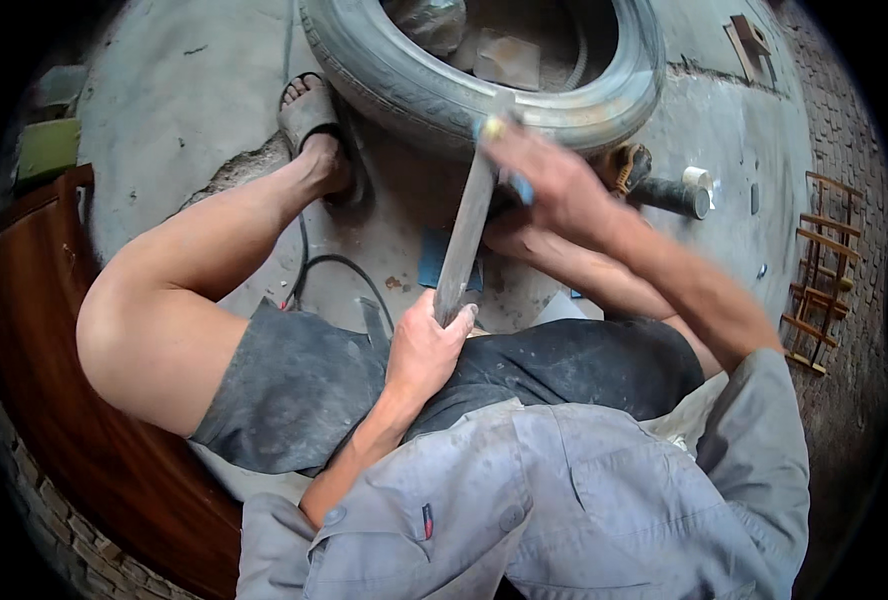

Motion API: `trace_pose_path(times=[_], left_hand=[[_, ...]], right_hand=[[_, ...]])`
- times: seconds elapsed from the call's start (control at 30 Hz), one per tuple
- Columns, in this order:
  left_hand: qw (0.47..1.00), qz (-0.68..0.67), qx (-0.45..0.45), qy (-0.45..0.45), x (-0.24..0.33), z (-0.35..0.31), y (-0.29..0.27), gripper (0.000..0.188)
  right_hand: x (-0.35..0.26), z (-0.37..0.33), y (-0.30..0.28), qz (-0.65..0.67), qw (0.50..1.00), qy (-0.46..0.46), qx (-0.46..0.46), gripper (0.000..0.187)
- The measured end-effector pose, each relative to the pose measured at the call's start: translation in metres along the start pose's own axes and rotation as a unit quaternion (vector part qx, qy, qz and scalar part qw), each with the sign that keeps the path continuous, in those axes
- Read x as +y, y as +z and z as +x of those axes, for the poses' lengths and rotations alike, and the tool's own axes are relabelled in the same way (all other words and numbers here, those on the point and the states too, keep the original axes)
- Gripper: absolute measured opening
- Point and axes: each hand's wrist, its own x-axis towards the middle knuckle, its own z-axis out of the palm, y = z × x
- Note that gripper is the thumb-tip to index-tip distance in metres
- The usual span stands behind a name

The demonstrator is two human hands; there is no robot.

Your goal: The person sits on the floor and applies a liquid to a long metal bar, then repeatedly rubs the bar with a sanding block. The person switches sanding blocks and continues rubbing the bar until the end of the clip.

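My left hand (426, 345) is closed around the near end of a long grey flat bar (467, 228), which slants up and away from my lap. The bar's far end lies over the near rim of a worn grey tire (384, 75). Over the upper part of the bar is my right hand (554, 185), smeared by motion, its fingers bent around a small blue piece (521, 187) against the bar. Whether that piece is cloth or abrasive paper is too blurred to tell. A blue sheet (432, 262) lies on the floor below the bar.
A dark cylindrical tool (672, 197) lies right of the tire beside a white roll (699, 178). Slatted wooden frames (826, 270) stand far right. Curved polished brown wood (74, 420) flanks my left side. A black cable (339, 258) loops across the concrete floor.
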Motion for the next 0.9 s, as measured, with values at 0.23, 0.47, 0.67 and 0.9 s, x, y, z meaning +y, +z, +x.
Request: trace_pose_path(times=[0.23,0.47,0.67,0.9], left_hand=[[0.997,-0.029,0.011,0.075,-0.015,0.005,0.008,0.026],[0.999,-0.041,-0.025,0.001,-0.019,0.006,0.006,0.031],[0.999,-0.010,-0.026,-0.022,-0.008,0.006,0.008,0.031],[0.983,-0.019,0.042,0.175,-0.043,0.016,0.015,0.022]], right_hand=[[-0.007,-0.012,0.009,0.000,0.997,-0.070,-0.020,0.079],[-0.095,-0.031,0.017,0.137,0.991,-0.005,0.003,0.065],[-0.039,0.008,0.017,-0.038,0.988,0.112,0.102,0.058],[-0.114,-0.016,0.030,0.057,0.978,0.163,0.118,0.053]])
